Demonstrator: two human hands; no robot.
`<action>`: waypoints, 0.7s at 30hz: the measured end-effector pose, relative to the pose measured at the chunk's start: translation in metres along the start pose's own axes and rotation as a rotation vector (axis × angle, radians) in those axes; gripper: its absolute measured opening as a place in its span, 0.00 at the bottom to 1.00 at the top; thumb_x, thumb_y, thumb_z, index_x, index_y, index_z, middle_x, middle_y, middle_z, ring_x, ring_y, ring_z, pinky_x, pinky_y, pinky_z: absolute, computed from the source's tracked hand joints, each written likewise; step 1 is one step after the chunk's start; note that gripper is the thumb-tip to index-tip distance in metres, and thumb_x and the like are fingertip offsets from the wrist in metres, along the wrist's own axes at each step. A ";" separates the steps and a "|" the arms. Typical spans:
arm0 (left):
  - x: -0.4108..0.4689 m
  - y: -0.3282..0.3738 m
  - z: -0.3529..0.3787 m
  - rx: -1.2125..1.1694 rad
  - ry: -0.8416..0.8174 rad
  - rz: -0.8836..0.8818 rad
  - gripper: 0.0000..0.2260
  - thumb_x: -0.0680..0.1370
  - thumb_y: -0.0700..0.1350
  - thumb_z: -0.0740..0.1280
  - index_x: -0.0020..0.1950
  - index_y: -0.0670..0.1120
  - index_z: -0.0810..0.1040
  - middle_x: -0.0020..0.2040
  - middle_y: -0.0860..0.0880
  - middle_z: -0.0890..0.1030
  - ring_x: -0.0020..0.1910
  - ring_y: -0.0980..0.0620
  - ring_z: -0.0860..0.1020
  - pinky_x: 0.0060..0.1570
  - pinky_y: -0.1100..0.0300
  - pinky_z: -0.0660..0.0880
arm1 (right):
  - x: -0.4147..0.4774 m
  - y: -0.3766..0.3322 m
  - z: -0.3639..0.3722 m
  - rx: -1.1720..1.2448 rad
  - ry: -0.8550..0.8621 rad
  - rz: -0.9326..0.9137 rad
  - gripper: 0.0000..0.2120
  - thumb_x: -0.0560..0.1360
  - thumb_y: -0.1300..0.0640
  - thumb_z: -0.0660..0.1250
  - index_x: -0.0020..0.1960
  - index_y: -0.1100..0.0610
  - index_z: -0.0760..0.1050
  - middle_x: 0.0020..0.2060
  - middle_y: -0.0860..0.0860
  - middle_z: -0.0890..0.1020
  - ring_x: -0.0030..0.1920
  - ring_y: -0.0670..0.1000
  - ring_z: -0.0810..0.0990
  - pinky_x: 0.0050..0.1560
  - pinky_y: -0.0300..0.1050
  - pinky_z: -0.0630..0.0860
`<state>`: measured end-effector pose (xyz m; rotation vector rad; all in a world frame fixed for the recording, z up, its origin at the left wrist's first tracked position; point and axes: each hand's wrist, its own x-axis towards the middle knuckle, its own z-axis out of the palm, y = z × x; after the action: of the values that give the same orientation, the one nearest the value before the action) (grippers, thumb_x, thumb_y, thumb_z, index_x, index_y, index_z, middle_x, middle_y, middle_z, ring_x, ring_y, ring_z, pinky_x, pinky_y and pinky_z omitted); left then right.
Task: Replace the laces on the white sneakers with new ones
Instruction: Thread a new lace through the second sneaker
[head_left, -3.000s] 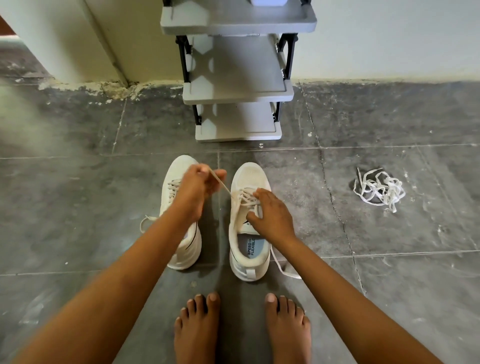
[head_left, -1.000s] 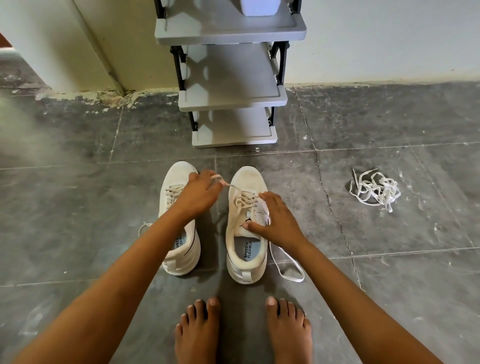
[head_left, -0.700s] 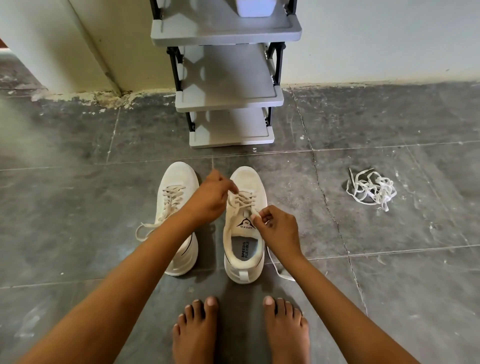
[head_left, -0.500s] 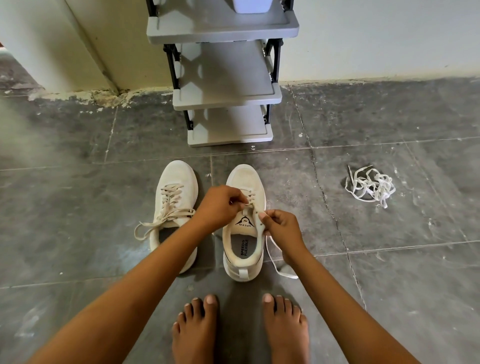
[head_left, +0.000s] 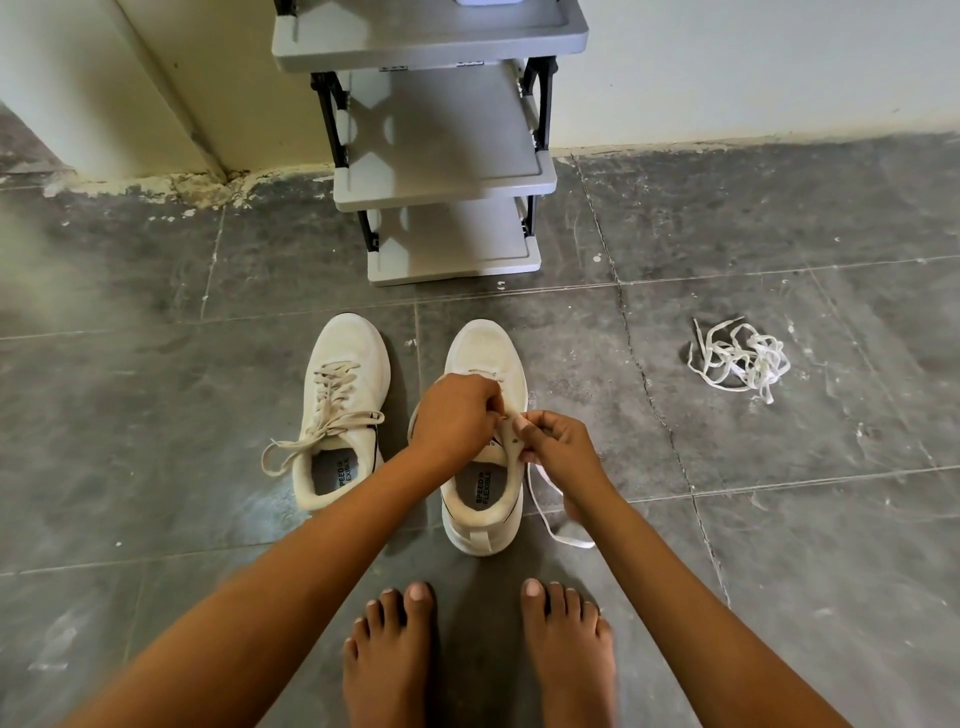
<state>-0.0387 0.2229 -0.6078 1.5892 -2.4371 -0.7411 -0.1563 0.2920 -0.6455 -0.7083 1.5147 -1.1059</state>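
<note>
Just before the rack (head_left: 452, 260), we judge the right sneaker (head_left: 485, 348) half-laced; left hand (head_left: 457, 415) curls, seemingly pinching the lace (head_left: 574, 541); right hand (head_left: 558, 447) pinches it too; next, we'd thread the top eyelet.

A grey plastic shelf rack (head_left: 441, 171) stands on the floor (head_left: 156, 415) at its far edge, backed against a pale wall (head_left: 753, 67). Three bare shelves show, one stepped below the other, joined by black uprights (head_left: 332, 114). The floor is laid in large dark grey tiles with thin pale joints, flecked with white spots. A jagged crack (head_left: 654, 395) runs along one joint right of centre. At the far left the wall juts out in a corner, and flaked plaster (head_left: 208, 187) lines its foot.
</note>
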 end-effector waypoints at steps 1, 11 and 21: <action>0.000 0.000 0.000 0.004 -0.003 0.001 0.06 0.76 0.42 0.66 0.48 0.46 0.81 0.46 0.47 0.82 0.45 0.50 0.78 0.41 0.63 0.68 | 0.000 0.000 0.000 -0.009 0.004 -0.008 0.07 0.78 0.62 0.62 0.49 0.63 0.78 0.41 0.56 0.81 0.40 0.49 0.79 0.40 0.37 0.77; -0.001 0.008 0.004 0.149 -0.013 0.012 0.08 0.78 0.45 0.62 0.52 0.45 0.78 0.49 0.45 0.81 0.47 0.48 0.78 0.39 0.61 0.66 | 0.000 0.008 0.004 -0.193 0.075 -0.079 0.09 0.77 0.54 0.65 0.55 0.57 0.77 0.46 0.52 0.82 0.47 0.50 0.80 0.48 0.42 0.78; -0.006 0.011 0.009 0.103 0.116 -0.054 0.07 0.77 0.43 0.62 0.50 0.48 0.79 0.46 0.48 0.82 0.45 0.50 0.78 0.38 0.62 0.66 | -0.005 0.015 0.017 -0.490 0.235 -0.312 0.08 0.78 0.54 0.64 0.52 0.57 0.77 0.45 0.52 0.82 0.44 0.51 0.79 0.48 0.52 0.78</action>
<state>-0.0483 0.2349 -0.6101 1.6897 -2.3939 -0.5228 -0.1372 0.2974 -0.6568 -1.2166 1.9534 -1.0795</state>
